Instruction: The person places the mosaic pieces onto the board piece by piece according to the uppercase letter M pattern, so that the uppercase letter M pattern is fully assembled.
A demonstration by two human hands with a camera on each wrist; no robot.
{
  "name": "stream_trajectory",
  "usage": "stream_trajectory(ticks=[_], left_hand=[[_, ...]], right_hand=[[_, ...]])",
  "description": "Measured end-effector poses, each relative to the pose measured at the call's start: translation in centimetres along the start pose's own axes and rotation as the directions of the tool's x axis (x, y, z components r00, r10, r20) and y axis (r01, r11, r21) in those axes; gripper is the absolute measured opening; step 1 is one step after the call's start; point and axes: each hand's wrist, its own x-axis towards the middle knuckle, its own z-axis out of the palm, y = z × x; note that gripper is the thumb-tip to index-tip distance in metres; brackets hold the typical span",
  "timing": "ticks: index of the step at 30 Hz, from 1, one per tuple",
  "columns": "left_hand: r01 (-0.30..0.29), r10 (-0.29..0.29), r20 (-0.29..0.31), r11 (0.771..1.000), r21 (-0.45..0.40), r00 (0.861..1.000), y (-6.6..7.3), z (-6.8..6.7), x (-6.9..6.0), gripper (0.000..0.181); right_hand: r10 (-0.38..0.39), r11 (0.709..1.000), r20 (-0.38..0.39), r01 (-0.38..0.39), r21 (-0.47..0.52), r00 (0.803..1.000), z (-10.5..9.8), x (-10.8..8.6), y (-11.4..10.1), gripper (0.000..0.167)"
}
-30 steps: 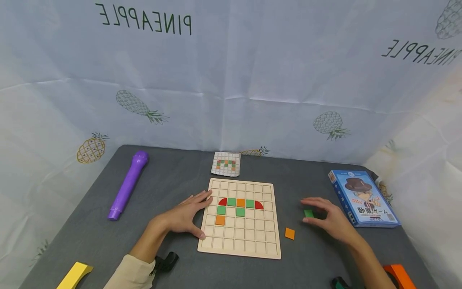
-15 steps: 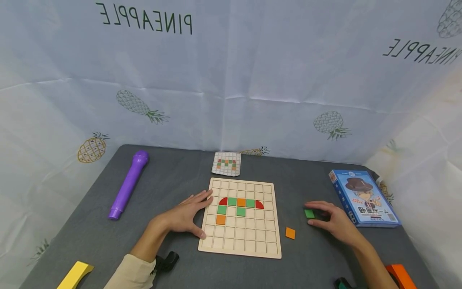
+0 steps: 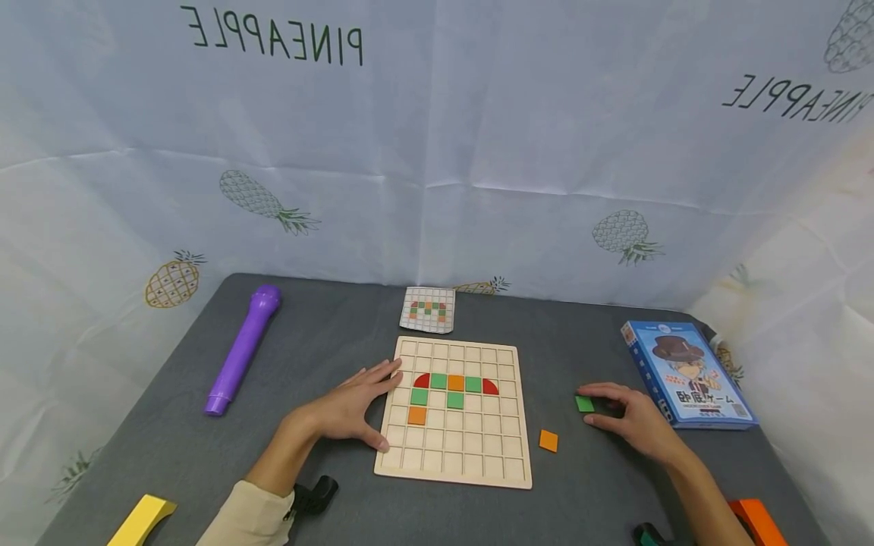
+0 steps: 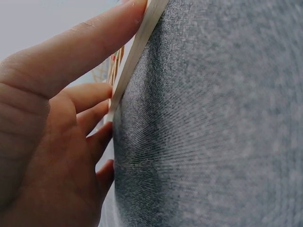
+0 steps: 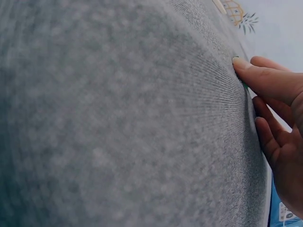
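Observation:
My left hand [image 3: 351,406] rests along the left side of the square wooden grid board [image 3: 471,459], its fingers spread. In the left wrist view, the thumb [image 4: 94,40] lies against the edge of the board [image 4: 137,52]. Red, green and orange pieces fill several cells of the grid. Right of the board, my right hand [image 3: 631,417] pinches a small green square tile [image 3: 584,403] between thumb and fingers, low at the tabletop. Only a green sliver shows beside the thumb in the right wrist view. A loose orange square tile [image 3: 548,440] lies between this hand and the board.
Behind the board lies a pattern card [image 3: 428,309]. A blue game box [image 3: 690,375] is right of my right hand. A purple microphone [image 3: 243,349] lies at left. A yellow block [image 3: 141,519] and an orange block [image 3: 758,523] sit at the near corners of the grey table.
My right hand has shifted slightly right and nearer, and more of the green tile shows between its fingers. My left hand and the board have stayed put.

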Motion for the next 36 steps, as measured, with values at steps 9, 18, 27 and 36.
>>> stream_trajectory(ticks=[9, 18, 27, 36], left_hand=[[0.000, 0.000, -0.002, 1.000, 0.001, 1.000, 0.23, -0.08, -0.05, 0.115], [0.010, -0.010, -0.001, 1.000, -0.003, 1.000, 0.20, -0.08, 0.07, 0.115], [0.005, -0.005, -0.002, 1.000, 0.000, 1.000, 0.23, 0.01, -0.10, 0.115], [0.016, -0.016, 0.000, 1.000, -0.011, 1.000, 0.22, -0.03, 0.00, 0.115]], right_hand=[[0.000, 1.000, -0.011, 0.000, -0.019, 1.000, 0.04, 0.00, 0.12, 0.034], [0.034, 0.998, -0.018, -0.035, -0.043, 0.999, 0.02, 0.16, -0.09, 0.030], [0.055, 0.997, -0.003, -0.055, -0.050, 0.998, 0.14, 0.20, -0.03, 0.027], [0.072, 0.996, 0.014, -0.071, -0.044, 0.997, -0.04, 0.35, -0.13, 0.021]])
